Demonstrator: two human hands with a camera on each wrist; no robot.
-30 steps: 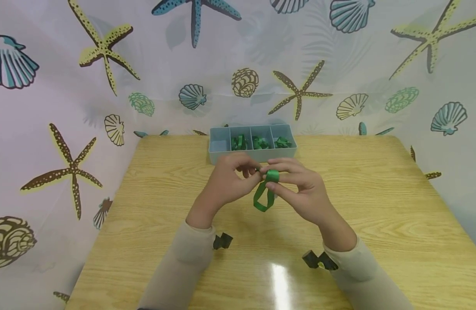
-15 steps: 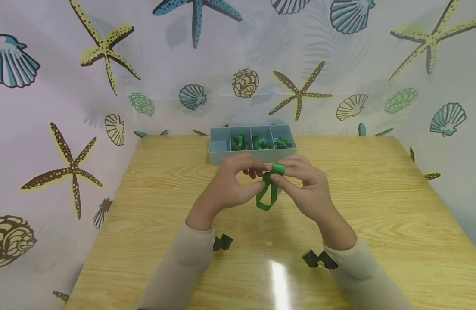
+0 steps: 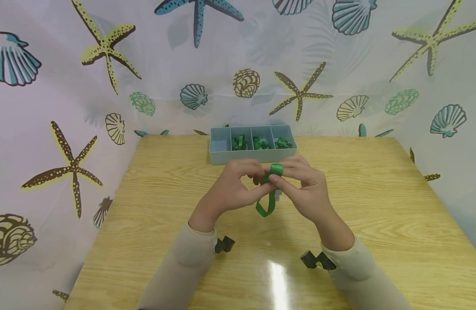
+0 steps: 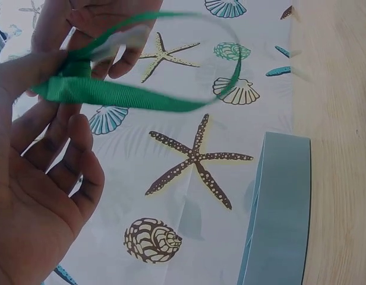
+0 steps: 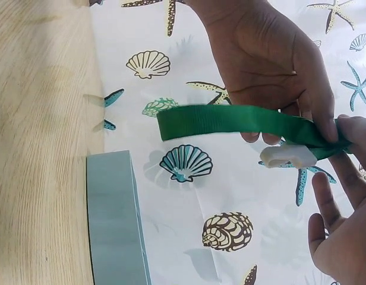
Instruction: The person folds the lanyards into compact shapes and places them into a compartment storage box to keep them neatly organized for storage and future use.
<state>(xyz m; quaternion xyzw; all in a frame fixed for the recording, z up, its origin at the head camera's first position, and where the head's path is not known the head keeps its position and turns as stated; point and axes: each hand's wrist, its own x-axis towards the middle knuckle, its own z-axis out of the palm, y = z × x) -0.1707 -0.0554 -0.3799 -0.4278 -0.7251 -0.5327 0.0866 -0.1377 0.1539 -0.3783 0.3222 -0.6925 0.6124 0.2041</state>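
In the head view a green ribbon (image 3: 266, 213) hangs as a loop below both hands. My left hand (image 3: 234, 185) pinches it near the crossing, its thumb reaching to the right thumb. My right hand (image 3: 309, 185) pinches the same spot between thumb and fingers, and a shiny fold of ribbon lies over its fingers. The left wrist view shows the ribbon (image 4: 135, 97) curving out in a wide loop from the fingers. A small white piece (image 5: 290, 156) sticks out beside the pinched ribbon (image 5: 213, 120) in the right wrist view. Fingers partly hide the crossing.
Behind the hands a blue-grey divided box (image 3: 253, 156) stands on the wooden table (image 3: 164, 189). Green ribbon pieces (image 3: 261, 143) lie in its three right compartments. A cloth (image 3: 214, 56) printed with shells and starfish hangs behind and at the sides.
The ribbon's upper fold has shifted slightly right with the right fingers. My left thumb has moved right, to the right thumb, and the loop hangs a little lower.
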